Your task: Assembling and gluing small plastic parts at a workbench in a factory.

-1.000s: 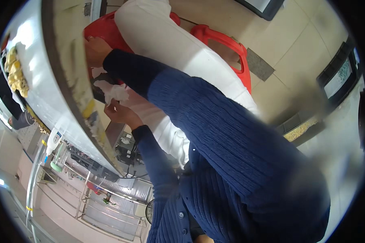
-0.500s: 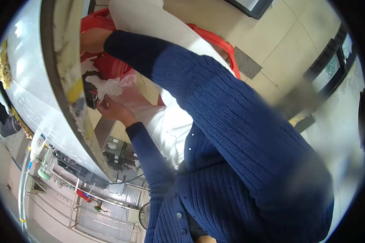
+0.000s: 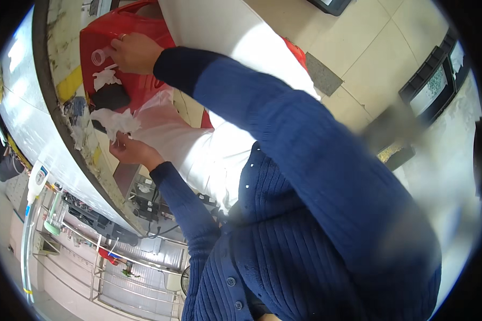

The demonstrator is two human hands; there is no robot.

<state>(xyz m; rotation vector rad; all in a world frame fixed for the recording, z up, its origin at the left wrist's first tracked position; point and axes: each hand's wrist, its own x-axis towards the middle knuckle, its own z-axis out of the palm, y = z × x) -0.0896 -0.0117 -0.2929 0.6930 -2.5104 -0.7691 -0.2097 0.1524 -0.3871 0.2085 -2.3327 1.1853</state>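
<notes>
A crumpled white tissue (image 3: 117, 122) is at the left hand (image 3: 134, 151), beside the worktable (image 3: 64, 142) edge and above the person's white trousers (image 3: 198, 152). It looks thin and soft, bunched into uneven folds with ragged, drooping edges, paler where the light catches it. The left thumb and fingertips are drawn together on its lower edge, pinching it; the remaining fingers are loosely bent.

The right hand (image 3: 137, 53) is over a red plastic stool (image 3: 99, 32), its fingers curled round one end of a small clear round container (image 3: 99, 56). This is see-through and colourless, with a circular rim facing away from the palm; whether it is a cup or a jar cannot be told. A ring (image 3: 123, 37) shows on one finger.

Just below that hand lies a second crumpled tissue (image 3: 106, 78), also white, next to a dark block (image 3: 111, 98).
</notes>
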